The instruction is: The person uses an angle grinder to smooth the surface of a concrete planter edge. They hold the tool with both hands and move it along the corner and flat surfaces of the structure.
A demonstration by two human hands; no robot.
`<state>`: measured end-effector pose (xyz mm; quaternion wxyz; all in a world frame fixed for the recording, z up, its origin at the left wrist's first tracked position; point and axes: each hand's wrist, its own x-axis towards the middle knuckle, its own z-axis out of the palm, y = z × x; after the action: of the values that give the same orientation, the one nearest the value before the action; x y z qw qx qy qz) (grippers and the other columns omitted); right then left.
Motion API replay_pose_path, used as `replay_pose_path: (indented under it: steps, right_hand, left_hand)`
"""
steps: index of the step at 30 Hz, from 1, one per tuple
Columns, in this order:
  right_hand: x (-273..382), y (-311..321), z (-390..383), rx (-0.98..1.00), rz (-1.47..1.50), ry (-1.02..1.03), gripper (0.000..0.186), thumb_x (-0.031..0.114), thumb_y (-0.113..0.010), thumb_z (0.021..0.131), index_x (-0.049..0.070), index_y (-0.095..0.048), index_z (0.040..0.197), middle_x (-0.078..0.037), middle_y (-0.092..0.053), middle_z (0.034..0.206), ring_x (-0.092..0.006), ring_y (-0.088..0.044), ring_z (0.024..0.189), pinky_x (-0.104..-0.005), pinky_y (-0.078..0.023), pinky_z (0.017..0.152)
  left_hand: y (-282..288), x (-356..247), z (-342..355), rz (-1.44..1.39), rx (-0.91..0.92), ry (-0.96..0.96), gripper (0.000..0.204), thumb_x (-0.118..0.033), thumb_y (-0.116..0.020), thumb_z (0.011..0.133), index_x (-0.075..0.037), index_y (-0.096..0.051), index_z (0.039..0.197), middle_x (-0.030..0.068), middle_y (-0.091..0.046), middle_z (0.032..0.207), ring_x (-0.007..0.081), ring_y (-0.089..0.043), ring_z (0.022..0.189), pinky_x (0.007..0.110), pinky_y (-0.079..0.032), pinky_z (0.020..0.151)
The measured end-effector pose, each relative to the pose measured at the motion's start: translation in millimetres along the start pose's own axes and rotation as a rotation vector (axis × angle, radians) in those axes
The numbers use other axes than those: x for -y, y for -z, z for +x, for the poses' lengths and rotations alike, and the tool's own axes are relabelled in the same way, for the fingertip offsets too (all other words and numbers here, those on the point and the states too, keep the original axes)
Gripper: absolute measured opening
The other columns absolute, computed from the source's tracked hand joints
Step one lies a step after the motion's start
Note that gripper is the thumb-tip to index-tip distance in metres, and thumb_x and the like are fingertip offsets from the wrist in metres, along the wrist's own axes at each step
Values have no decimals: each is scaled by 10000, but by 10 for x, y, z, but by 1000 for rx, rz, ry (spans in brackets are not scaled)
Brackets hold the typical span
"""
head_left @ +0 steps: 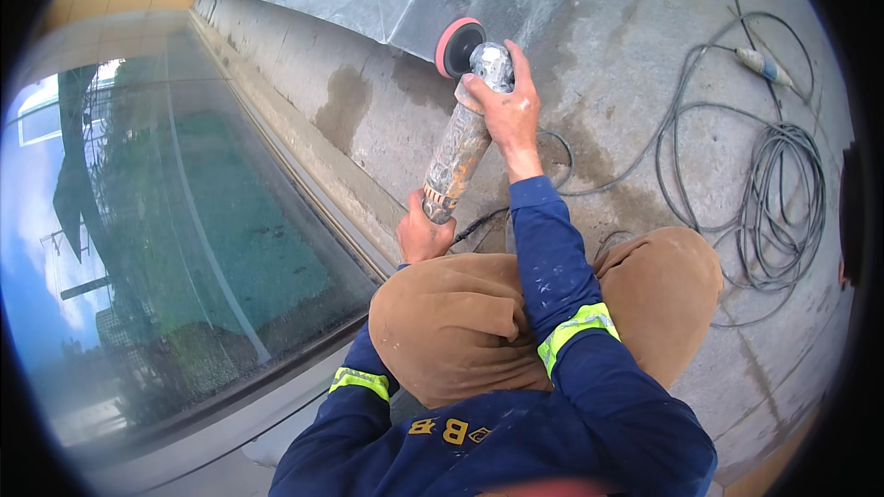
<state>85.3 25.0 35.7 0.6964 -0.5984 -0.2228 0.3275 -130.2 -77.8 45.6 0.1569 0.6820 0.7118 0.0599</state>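
Both my hands hold a dusty, paint-worn angle grinder [458, 149], its body slanting up and away from me. My right hand [509, 110] wraps round the metal head end, thumb and fingers on either side. Lower down, my left hand [424, 232] grips the rear of the body near the cord. On the grinder's head sits a round pad [459, 48] with a black backing and a pink-red rim. That pad is tilted on edge by the corner of a grey stone ledge [405, 9]; whether it touches the ledge, I cannot tell.
A large glass pane [212, 221] full of reflections runs along the left. Black cable [783, 193] lies in loops on the concrete floor [635, 64] at right, with a pale cable connector [763, 66] farther up. Dark damp patches mark the concrete. My bent knees [658, 285] are close below the grinder.
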Motion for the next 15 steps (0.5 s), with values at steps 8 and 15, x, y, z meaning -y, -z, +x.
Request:
replay_pose_path:
  steps: [8, 15]
  right_hand:
    - [-91, -63, 132, -24, 93, -51, 794, 302, -843, 738, 30, -532, 1416, -231, -689, 1223, -345, -683, 1111, -413, -524, 952]
    - [-503, 4, 86, -42, 42, -198, 783, 318, -845, 737, 68, -542, 1414, -233, -694, 1205, -341, -683, 1109, -422, -516, 961]
  left_hand:
    - [55, -59, 152, 30, -5, -1, 598, -213, -709, 739, -108, -505, 1291, 258, -710, 872, 494, -673, 857, 566, -517, 764]
    - [59, -102, 100, 158, 96, 54, 607, -219, -719, 735, -147, -509, 1300, 260, -710, 853, 492, -677, 866, 572, -519, 772]
